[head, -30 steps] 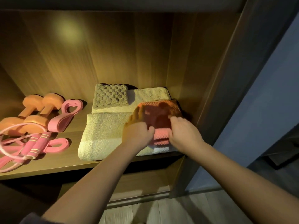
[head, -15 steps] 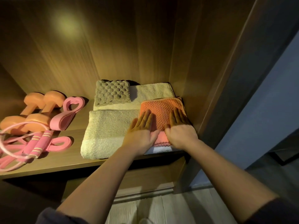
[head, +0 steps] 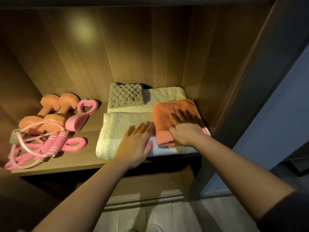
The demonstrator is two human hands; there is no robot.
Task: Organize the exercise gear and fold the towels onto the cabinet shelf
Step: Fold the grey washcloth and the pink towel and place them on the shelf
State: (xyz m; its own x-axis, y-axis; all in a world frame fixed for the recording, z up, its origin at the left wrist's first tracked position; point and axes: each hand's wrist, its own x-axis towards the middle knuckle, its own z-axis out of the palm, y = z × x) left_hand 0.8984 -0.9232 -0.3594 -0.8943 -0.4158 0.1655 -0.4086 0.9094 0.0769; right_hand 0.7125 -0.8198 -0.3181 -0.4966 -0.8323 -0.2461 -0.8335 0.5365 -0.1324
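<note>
On the wooden cabinet shelf (head: 80, 162) lie two folded cream towels, one in front (head: 117, 129) and one behind (head: 165, 96). A grey waffle cloth (head: 126, 95) sits on the rear one. A folded orange waffle towel (head: 163, 118) lies at the right, on top of the cream towels. My right hand (head: 184, 129) presses flat on the orange towel, fingers straight. Just left of it, my left hand (head: 136, 142) rests flat on the front cream towel. Two orange dumbbells (head: 50, 114), pink resistance bands (head: 82, 118) and a pink jump rope (head: 51, 146) lie at the left.
The cabinet's right side wall (head: 217, 81) stands close beside the orange towel. Its back panel (head: 117, 52) rises behind the towels. A lower wooden panel (head: 150, 186) and pale floorboards (head: 167, 218) are below the shelf.
Both hands went from gripping the orange towel to lying flat on it. My left hand has since slid left onto the cream towel, while the right stays on the orange one.
</note>
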